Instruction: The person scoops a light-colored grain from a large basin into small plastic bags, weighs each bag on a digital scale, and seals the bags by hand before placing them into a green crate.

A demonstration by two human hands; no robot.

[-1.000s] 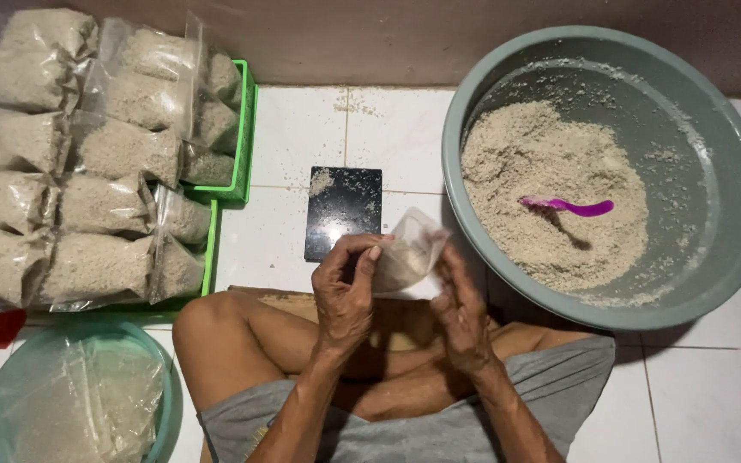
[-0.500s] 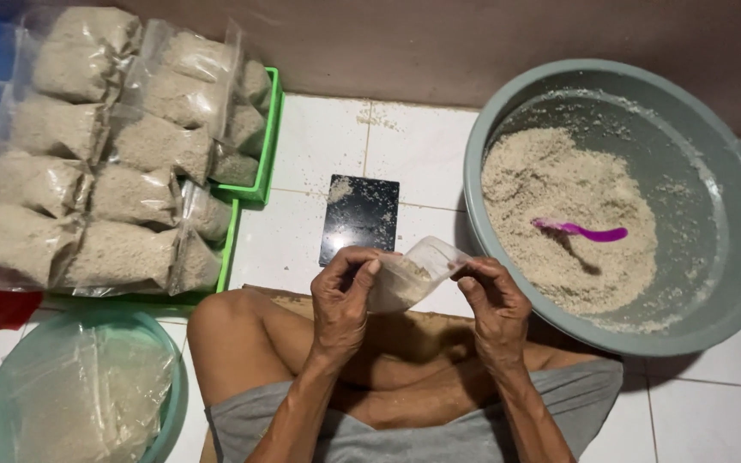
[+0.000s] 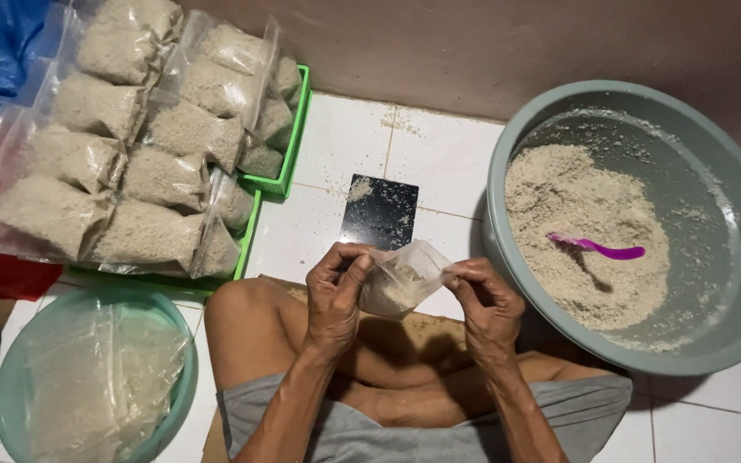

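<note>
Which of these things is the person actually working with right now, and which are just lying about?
In use:
- left hand and right hand, pinching a small clear plastic bag of pale grain
- big grey basin of grain with purple spoon

Lying about:
- filled bags in green trays
- black flat slab
- green bowl of empty bags

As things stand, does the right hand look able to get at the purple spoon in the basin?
Probably yes, once freed: the purple spoon lies uncovered on the grain, beside the right hand, but that hand is pinching the small bag.

Our fingers (image 3: pixel 346 273) hide the small bag's (image 3: pixel 400 281) top edges. The grey basin (image 3: pixel 508 180) and the filled bags (image 3: pixel 130 163) run off the picture's edges.
</note>
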